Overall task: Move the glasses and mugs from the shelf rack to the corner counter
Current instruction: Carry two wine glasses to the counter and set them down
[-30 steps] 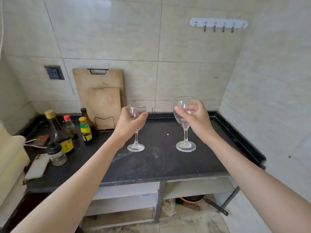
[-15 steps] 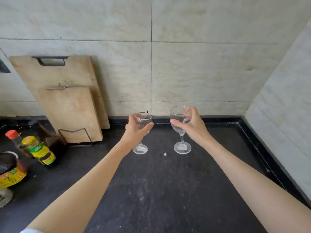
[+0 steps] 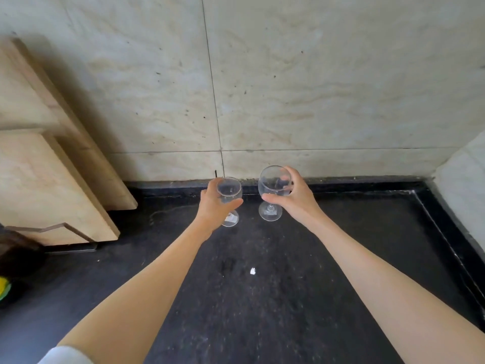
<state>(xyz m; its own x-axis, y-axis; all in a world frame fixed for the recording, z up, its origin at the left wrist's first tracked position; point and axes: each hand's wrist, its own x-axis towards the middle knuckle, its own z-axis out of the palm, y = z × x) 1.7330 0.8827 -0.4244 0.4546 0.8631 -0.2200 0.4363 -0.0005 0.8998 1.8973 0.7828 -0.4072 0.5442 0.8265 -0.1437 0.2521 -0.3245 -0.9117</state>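
Two clear stemmed wine glasses stand upright near the back wall on the black counter [image 3: 275, 298]. My left hand [image 3: 214, 206] wraps the bowl of the smaller left wine glass [image 3: 228, 191], whose foot shows just below my thumb. My right hand [image 3: 294, 198] grips the bowl of the taller right wine glass [image 3: 273, 183], and its foot rests on the counter. The glasses are a short gap apart, side by side. No shelf rack or mugs are in view.
Two wooden cutting boards [image 3: 44, 179] lean against the tiled wall at the left, held by a wire stand [image 3: 52, 228]. A raised black lip [image 3: 446, 232] edges the counter at the right, by the side wall. A small white speck [image 3: 252, 271] lies mid-counter.
Both hands have carried the glasses farther back toward the wall, and the view has closed in on the counter. The bottles at the left have dropped almost out of frame.
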